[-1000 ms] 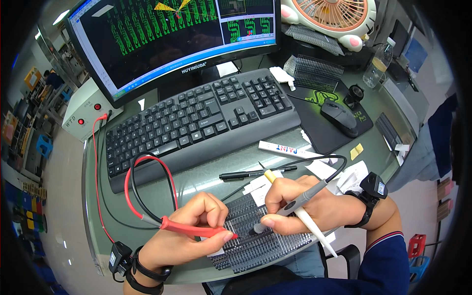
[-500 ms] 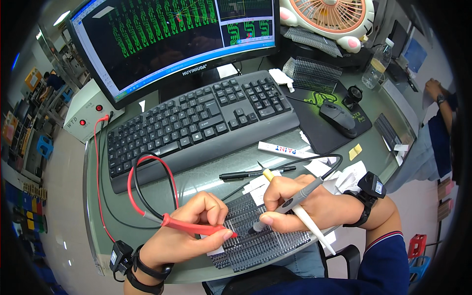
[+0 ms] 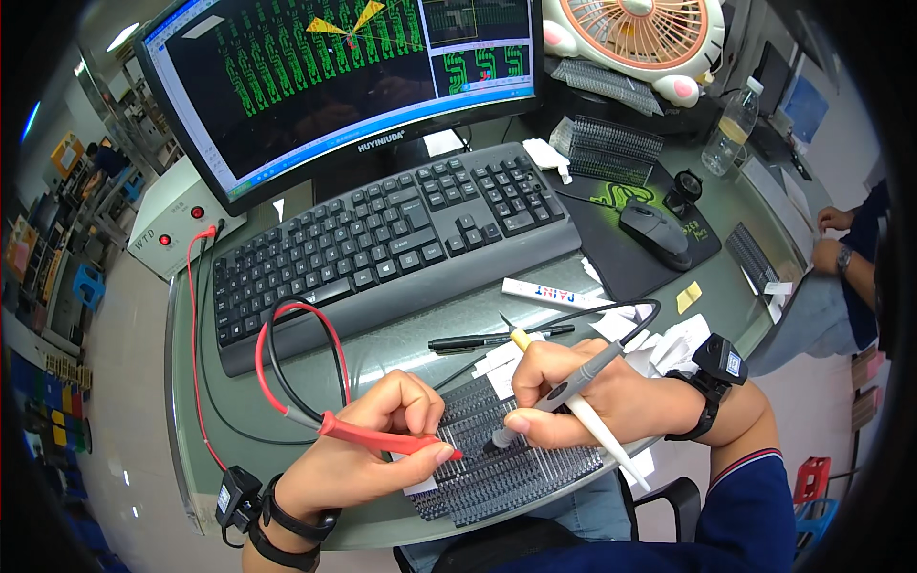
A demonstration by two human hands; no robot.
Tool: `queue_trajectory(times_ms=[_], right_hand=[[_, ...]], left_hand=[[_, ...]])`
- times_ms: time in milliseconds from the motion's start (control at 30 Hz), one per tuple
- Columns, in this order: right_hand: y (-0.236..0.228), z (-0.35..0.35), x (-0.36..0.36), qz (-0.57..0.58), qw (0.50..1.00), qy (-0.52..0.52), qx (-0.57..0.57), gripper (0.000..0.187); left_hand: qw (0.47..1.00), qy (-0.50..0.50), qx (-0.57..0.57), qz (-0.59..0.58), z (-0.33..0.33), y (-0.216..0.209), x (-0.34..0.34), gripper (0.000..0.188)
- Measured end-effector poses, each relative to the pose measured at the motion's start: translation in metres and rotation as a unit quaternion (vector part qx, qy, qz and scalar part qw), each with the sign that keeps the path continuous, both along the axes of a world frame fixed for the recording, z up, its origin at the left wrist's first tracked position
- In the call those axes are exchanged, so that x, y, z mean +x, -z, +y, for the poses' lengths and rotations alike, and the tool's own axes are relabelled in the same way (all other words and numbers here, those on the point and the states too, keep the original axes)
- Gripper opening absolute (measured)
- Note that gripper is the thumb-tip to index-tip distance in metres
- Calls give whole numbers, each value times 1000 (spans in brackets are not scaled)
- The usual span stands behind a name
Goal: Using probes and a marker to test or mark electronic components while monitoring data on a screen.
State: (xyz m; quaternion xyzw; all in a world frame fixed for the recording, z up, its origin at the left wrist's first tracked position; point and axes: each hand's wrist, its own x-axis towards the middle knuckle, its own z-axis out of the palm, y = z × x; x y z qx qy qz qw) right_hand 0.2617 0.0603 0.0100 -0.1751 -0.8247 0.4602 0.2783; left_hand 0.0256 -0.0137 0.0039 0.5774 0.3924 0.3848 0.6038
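My left hand (image 3: 358,458) is closed around a red test probe (image 3: 377,437), its tip at the dark circuit board panel (image 3: 478,501) near the table's front edge. My right hand (image 3: 621,401) pinches a grey test probe (image 3: 581,377), its dark tip touching or just over the panel's middle. A white stick with a yellow end (image 3: 611,444) is also tucked in the right hand, slanting across the palm. Rows of tiny dark parts cover the panel. Both tips' exact contact points are too small to make out.
A keyboard (image 3: 401,244) lies beyond my hands, below a monitor (image 3: 325,86) showing green board patterns. Black pens (image 3: 478,341), a white paint marker (image 3: 549,292) and paper scraps (image 3: 683,344) lie nearby. A mouse (image 3: 655,236) sits right; another person (image 3: 855,258) is at far right.
Both probes stay nearly where they were on the panel. On the monitor, thin yellow lines have given way to filled yellow wedges. The person at far right has lowered a hand.
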Motion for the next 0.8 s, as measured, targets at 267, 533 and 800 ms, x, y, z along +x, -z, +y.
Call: queue_trajectory(times_ms=[267,533,800], right_hand=[[1,1,0,-3,1000,7,8,23],[-2,-1,-1,-2,998,3,-69,20],[-1,-1,0,-7,998,5,-62,20]], left_hand=[[1000,2,23,6,1,2,0,31],[1000,-14,1,-8,4,3,-6,31],[999,-26,-35,-28,4,-1,-3,29]])
